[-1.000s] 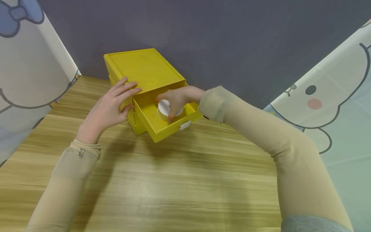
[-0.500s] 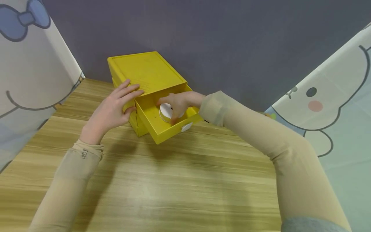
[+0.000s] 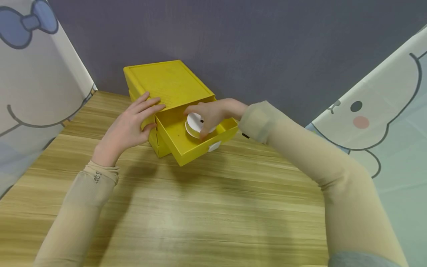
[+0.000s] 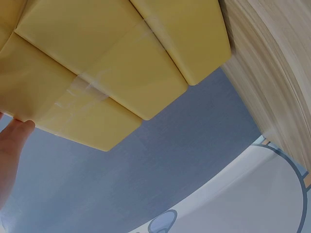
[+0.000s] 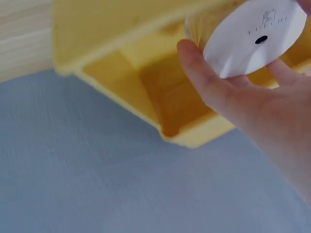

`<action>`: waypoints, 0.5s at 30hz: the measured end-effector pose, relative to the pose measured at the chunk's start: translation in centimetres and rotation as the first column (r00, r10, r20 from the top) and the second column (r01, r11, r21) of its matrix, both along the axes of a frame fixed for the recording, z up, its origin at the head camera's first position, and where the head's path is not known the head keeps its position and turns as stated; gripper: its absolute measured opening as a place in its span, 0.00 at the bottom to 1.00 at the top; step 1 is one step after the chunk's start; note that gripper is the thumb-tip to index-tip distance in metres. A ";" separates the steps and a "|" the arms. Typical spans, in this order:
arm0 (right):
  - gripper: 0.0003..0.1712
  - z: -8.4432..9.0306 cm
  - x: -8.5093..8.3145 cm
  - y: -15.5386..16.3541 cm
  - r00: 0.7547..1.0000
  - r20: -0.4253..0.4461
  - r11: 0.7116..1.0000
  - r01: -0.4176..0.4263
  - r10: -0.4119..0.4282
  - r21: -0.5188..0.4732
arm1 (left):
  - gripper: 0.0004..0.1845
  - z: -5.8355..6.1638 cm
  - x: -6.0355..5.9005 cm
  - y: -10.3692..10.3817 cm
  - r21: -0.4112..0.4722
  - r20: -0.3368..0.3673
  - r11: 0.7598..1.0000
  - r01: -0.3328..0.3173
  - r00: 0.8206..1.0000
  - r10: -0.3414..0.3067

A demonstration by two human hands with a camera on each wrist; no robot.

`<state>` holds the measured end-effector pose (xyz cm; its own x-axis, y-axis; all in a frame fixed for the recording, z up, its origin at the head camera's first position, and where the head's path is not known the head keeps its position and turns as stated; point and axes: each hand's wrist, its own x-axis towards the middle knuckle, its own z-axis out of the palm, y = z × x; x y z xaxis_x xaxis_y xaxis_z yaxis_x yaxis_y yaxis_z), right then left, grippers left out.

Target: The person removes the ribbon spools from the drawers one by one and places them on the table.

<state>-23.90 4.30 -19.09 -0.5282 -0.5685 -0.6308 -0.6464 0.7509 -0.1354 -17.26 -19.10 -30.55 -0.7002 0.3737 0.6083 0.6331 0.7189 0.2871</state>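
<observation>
Tabletop (image 3: 200, 211); right grip (image 3: 211, 112) holds spool (image 3: 194, 121), gap to left drawer edge (image 3: 168, 135).

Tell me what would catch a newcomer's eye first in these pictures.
Probably the bright yellow cabinet in front of the dark wall, its top drawer pulled open. Next, the round white spool at that drawer, gripped by the right hand. Then the left hand, its fingertips resting on the cabinet's top near the front left corner.
</observation>
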 end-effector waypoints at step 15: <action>0.48 4.1 0.2 3.4 0.993 -0.005 0.973 0.118 -0.122 -0.197 | 0.30 0.0 -0.1 0.0 -0.002 0.004 1.000 -0.001 1.000 0.001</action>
